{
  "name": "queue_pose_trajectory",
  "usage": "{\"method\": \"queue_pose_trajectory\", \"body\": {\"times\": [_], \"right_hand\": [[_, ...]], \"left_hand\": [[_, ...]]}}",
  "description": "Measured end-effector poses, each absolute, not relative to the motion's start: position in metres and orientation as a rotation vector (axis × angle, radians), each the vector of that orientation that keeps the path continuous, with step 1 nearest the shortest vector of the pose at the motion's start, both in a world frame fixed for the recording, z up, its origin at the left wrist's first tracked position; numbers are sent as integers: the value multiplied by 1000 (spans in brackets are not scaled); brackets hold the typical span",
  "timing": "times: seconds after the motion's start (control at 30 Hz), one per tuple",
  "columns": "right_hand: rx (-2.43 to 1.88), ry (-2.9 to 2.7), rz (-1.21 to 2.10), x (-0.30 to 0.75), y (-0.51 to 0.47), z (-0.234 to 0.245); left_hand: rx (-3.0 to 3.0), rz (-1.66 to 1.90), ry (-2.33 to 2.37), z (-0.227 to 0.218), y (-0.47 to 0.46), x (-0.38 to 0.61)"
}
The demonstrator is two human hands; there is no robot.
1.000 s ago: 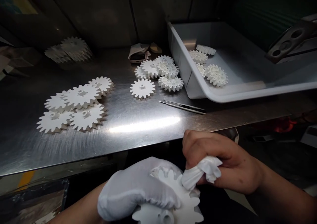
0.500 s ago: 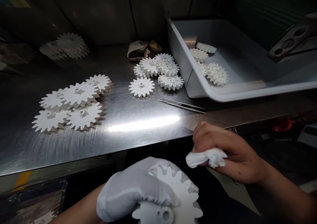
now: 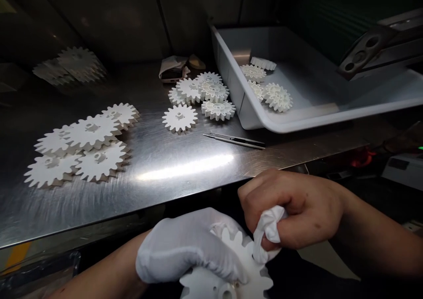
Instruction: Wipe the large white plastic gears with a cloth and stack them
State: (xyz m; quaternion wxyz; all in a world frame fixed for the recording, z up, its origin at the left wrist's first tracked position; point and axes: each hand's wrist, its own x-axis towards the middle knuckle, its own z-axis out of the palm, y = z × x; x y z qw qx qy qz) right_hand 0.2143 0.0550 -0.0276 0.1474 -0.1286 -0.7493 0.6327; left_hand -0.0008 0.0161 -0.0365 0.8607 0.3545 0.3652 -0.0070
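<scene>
One white gear (image 3: pixel 255 276) was held in front of the utility knife (image 3: pixel 234 141), off the near edge of the table (image 3: pixel 165 197). The gloved left hand (image 3: pixel 191 246) was closed over it, thumb lying across its face. The bare right hand (image 3: pixel 295 208), curled almost to a fist, pinched a crumpled white cloth (image 3: pixel 271 224) that met the gear's teeth. Left of the knife sat stacked gears (image 3: pixel 90 134); behind it, a loose cluster of gears (image 3: pixel 213 90); behind it rightward, a tray (image 3: pixel 297 124) containing several more gears (image 3: pixel 278 97).
</scene>
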Motion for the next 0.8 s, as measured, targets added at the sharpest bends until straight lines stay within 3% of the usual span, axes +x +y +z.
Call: {"method": "queue_pose_trajectory", "body": {"times": [0.13, 0.3, 0.57, 0.8], "right_hand": [[-388, -2333, 1772, 230, 57, -29], [-690, -2041, 1539, 246, 44, -40], [-432, -1951, 1025, 221, 10, -61], [-279, -2044, 898, 207, 8, -53]], "left_hand": [[705, 2, 808, -37, 13, -2], [684, 44, 818, -44, 9, -5], [619, 68, 831, -46, 6, -3], [627, 60, 772, -58, 3, -4]]}}
